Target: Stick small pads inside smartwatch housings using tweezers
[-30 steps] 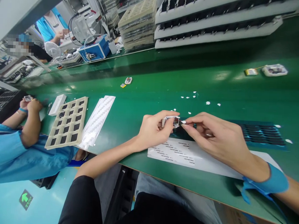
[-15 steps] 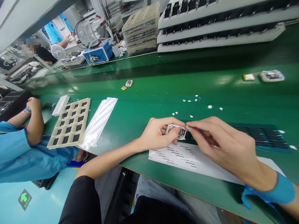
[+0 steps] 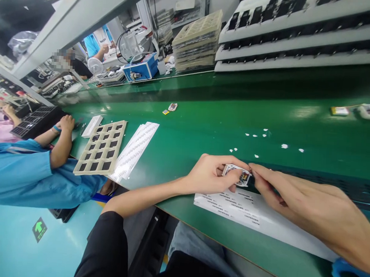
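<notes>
My left hand (image 3: 212, 174) holds a small white-framed device (image 3: 243, 178) with circuit parts showing inside, its thumb lying across the front. At the right edge of this device, the fingertips of my right hand (image 3: 305, 201) are pinched together around a small dark piece, too small to make out. Below both hands lies a white sheet with printed labels (image 3: 228, 205). Behind my right hand, a dark strip with rows of black pieces (image 3: 333, 183) is partly covered.
Small white scraps (image 3: 284, 146) lie beyond my hands. A beige compartment tray (image 3: 121, 142), another label sheet (image 3: 138, 146) and an opened device (image 3: 173, 107) are to the left. Stacked grey racks (image 3: 283, 63) stand behind. A person in blue (image 3: 20, 176) sits at far left.
The view has swung right to left, so the table's things sit further right in the picture. Both hands keep hold at the device; my right hand is angled flatter.
</notes>
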Tool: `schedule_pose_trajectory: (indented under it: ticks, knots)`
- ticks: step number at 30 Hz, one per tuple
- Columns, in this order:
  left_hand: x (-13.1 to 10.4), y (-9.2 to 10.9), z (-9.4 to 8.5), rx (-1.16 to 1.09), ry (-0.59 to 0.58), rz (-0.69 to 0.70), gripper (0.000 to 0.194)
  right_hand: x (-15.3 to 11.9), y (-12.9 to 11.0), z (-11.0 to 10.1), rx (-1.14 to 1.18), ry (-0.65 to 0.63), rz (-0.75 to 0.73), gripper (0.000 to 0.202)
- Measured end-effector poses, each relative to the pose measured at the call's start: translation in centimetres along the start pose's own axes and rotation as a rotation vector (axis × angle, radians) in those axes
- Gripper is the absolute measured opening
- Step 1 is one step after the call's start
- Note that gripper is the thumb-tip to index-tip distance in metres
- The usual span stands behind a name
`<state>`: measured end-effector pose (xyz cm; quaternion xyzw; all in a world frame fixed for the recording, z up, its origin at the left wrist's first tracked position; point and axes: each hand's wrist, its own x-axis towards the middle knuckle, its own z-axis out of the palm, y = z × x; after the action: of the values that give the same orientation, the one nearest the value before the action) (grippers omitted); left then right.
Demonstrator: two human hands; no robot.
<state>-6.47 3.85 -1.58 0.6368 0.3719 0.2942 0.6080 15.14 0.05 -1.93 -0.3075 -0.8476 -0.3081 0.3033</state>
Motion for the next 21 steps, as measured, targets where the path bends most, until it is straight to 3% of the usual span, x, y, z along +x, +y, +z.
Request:
schedule_pose_trajectory:
  ticks: [3, 6, 9, 11, 16, 21]
  knots:
    - [0.0, -0.1, 0.1, 0.005, 0.003, -0.02, 0.024, -0.6, 0.8, 0.2, -0.055, -0.034, 0.034, 0.024]
    - [-0.1, 0.0, 0.0, 0.01, 0.017, -0.019, 0.029, -1.0, 2.5, 0.6, -0.251, -0.05, 0.186, 0.017]
    - [-0.1, 0.3, 0.0, 0.006, 0.045, -0.017, 0.027, -0.8, 3.8, 0.6, -0.321, -0.03, 0.312, 0.035]
    - [-0.1, 0.5, -0.1, -0.001, 0.07, -0.024, 0.023, -0.3, 3.7, 0.3, -0.255, -0.015, 0.28, 0.042]
    - [0.0, 0.8, -0.1, -0.058, 0.076, -0.068, 0.017, 0.0, 1.5, -0.5, 0.018, -0.049, 0.019, 0.036]
    - [-0.1, 0.7, -0.1, -0.067, 0.031, -0.079, 0.012, -1.0, 0.8, -0.3, 0.112, -0.042, 0.046, 0.044]
